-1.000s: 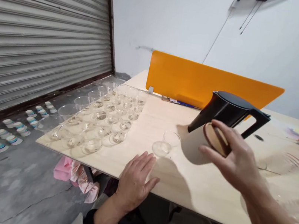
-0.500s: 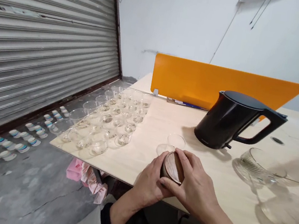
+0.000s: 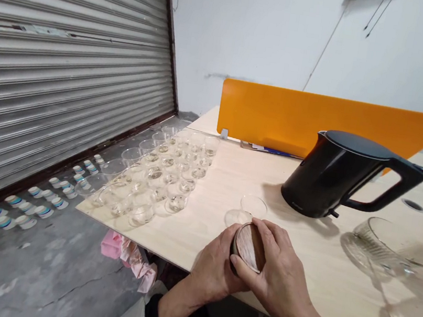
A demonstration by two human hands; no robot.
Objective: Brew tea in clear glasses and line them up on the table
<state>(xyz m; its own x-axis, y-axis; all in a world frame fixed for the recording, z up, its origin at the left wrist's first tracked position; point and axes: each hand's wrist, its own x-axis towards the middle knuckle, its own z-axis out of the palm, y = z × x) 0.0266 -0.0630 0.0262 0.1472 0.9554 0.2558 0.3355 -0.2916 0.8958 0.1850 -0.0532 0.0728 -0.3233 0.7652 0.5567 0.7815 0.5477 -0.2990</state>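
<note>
Between both hands is a small round dark-sided canister with a wood-grain lid (image 3: pixel 249 245), just over the table's front edge. My left hand (image 3: pixel 215 265) wraps its side, fingers closed. My right hand (image 3: pixel 284 267) grips it from the right, with the fingers over the lid's far side and the thumb along its near edge. Most of the canister's body is hidden by the hands. Just beyond them stands a clear glass cup (image 3: pixel 253 205), its base partly covered by my fingers.
Several clear cups (image 3: pixel 156 172) with a little liquid stand in rows on the table's left. A black electric kettle (image 3: pixel 324 173) is at the right, before an orange divider (image 3: pixel 273 115). Ribbed glassware (image 3: pixel 390 241) stands nearer right. Several small white-and-blue containers (image 3: pixel 25 221) line the floor.
The view has swung slightly, so the table and kettle appear further right. Both hands still hold the canister, which is turned a little, with more of the pale lid showing.
</note>
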